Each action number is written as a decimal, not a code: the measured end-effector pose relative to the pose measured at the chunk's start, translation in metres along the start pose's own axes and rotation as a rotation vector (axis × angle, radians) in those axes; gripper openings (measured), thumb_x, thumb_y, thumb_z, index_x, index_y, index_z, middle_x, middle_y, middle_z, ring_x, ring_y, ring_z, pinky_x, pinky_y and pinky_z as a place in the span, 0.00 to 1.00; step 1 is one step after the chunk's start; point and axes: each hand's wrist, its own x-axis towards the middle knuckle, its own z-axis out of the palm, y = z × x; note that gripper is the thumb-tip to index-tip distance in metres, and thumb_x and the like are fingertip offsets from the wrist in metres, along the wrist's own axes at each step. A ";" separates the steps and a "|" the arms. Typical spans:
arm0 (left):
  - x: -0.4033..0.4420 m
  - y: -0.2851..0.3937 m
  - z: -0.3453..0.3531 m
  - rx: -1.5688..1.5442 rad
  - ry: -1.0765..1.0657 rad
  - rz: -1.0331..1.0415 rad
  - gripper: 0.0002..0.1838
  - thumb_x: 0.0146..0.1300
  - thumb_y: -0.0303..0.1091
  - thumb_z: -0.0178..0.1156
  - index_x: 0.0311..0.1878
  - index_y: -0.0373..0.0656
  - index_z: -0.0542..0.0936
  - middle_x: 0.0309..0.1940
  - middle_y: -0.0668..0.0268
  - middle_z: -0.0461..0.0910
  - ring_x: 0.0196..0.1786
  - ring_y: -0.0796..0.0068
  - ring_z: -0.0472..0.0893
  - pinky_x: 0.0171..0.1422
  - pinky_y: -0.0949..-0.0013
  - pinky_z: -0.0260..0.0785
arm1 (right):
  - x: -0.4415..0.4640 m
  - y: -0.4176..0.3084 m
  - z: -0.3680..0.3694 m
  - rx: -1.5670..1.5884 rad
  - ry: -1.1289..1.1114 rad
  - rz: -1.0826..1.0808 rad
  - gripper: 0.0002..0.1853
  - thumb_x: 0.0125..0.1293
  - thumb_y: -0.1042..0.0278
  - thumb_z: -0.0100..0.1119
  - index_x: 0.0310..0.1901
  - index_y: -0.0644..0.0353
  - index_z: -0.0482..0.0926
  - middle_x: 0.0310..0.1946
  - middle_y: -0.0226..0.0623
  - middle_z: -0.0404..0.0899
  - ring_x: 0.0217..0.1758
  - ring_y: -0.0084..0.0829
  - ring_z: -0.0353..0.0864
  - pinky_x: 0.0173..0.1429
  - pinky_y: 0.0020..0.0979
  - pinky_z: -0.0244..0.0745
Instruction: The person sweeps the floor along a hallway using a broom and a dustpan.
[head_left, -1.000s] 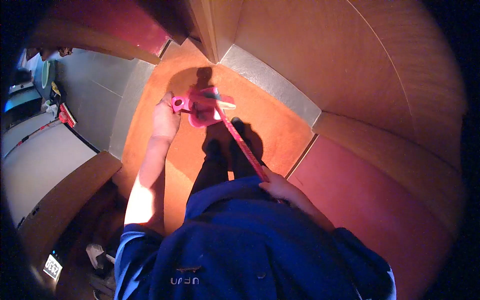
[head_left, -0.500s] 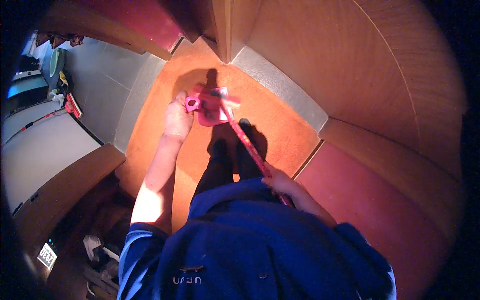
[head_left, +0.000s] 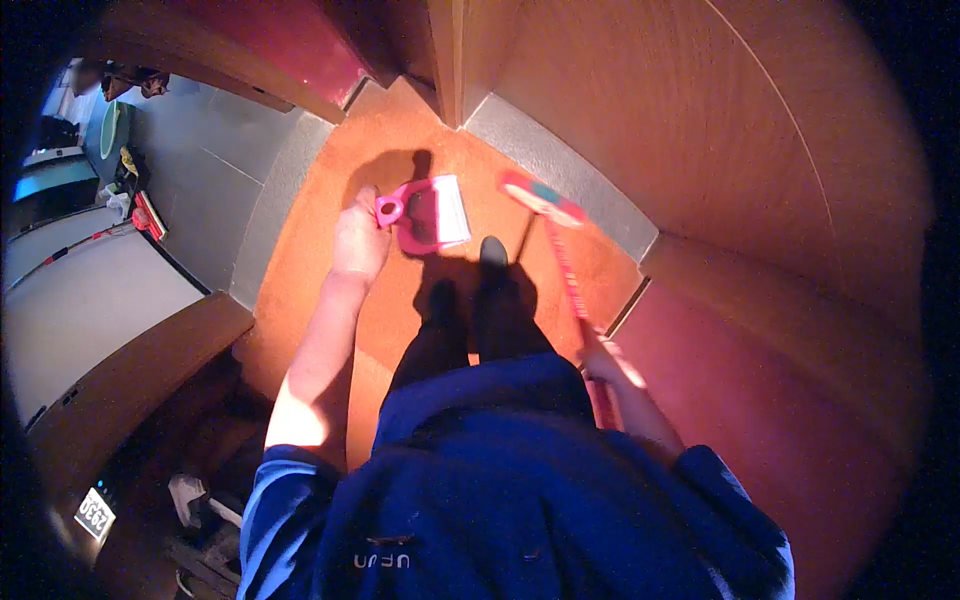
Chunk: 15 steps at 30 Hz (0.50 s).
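My left hand [head_left: 360, 240] is closed around the handle of a pink dustpan [head_left: 420, 243]. The dustpan's pale front lip faces right, over the orange floor [head_left: 400, 330]. Wrapped round the red patterned stick of a broom [head_left: 566, 270] is my right hand [head_left: 603, 360], low at the right of my body. The broom's head, red with a green patch and slightly blurred, is to the right of the dustpan and apart from it, close to the grey stone edging. Just below the dustpan shows the dark tip of my right shoe [head_left: 493, 252].
Grey stone strips [head_left: 560, 160] border the floor, with a wooden panel [head_left: 690, 130] beyond. A pink-red surface [head_left: 720, 400] lies at the right. Toward the left are grey tiles [head_left: 210, 150], a white surface [head_left: 100, 290], a green basin [head_left: 114, 128] and a lit number display [head_left: 95, 514].
The broom's head has swung from over the dustpan out to the right, and my right hand has shifted right with the stick. My left hand and the dustpan have barely moved.
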 end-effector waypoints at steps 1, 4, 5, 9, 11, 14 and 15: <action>0.000 0.003 -0.001 -0.001 -0.008 0.004 0.05 0.51 0.24 0.54 0.31 0.38 0.69 0.28 0.45 0.74 0.36 0.46 0.75 0.37 0.53 0.67 | -0.010 -0.015 0.011 0.118 -0.092 -0.086 0.38 0.51 0.66 0.54 0.63 0.62 0.49 0.54 0.45 0.62 0.54 0.38 0.62 0.55 0.31 0.58; 0.008 0.014 -0.005 -0.034 0.030 0.016 0.04 0.52 0.23 0.52 0.27 0.38 0.66 0.23 0.47 0.71 0.31 0.45 0.72 0.32 0.58 0.64 | -0.051 -0.054 0.024 0.032 -0.058 -0.357 0.23 0.52 0.67 0.49 0.51 0.62 0.61 0.47 0.53 0.70 0.53 0.49 0.69 0.55 0.41 0.64; 0.010 0.016 -0.009 -0.004 0.010 0.036 0.04 0.51 0.24 0.52 0.28 0.38 0.68 0.25 0.46 0.72 0.34 0.45 0.73 0.34 0.56 0.65 | -0.052 -0.047 0.024 0.039 -0.057 -0.350 0.23 0.52 0.67 0.49 0.51 0.62 0.61 0.47 0.53 0.70 0.53 0.49 0.69 0.55 0.41 0.64; 0.009 0.009 -0.008 0.041 -0.016 0.067 0.04 0.51 0.25 0.53 0.29 0.38 0.69 0.28 0.46 0.74 0.36 0.46 0.74 0.36 0.55 0.66 | -0.053 0.003 0.015 0.285 -0.039 -0.060 0.31 0.53 0.76 0.51 0.61 0.64 0.56 0.46 0.37 0.71 0.47 0.30 0.71 0.50 0.28 0.67; 0.009 0.012 -0.007 0.050 -0.021 0.042 0.04 0.50 0.25 0.53 0.29 0.38 0.69 0.28 0.47 0.74 0.37 0.47 0.74 0.37 0.55 0.66 | -0.073 0.004 -0.022 0.367 -0.034 0.445 0.29 0.55 0.70 0.51 0.60 0.55 0.61 0.34 0.34 0.73 0.35 0.19 0.71 0.38 0.23 0.69; 0.006 0.012 -0.008 0.029 -0.008 0.062 0.04 0.50 0.24 0.53 0.29 0.38 0.68 0.28 0.47 0.74 0.37 0.47 0.75 0.37 0.55 0.66 | -0.057 0.036 -0.037 0.287 0.154 0.360 0.27 0.54 0.66 0.50 0.59 0.56 0.62 0.36 0.38 0.74 0.39 0.26 0.71 0.42 0.26 0.69; 0.005 0.008 -0.010 0.033 -0.012 0.062 0.04 0.50 0.24 0.53 0.29 0.38 0.68 0.28 0.47 0.74 0.37 0.47 0.75 0.37 0.55 0.66 | -0.043 0.042 -0.036 0.251 0.160 0.302 0.27 0.54 0.65 0.50 0.58 0.57 0.62 0.37 0.39 0.74 0.40 0.28 0.72 0.43 0.27 0.68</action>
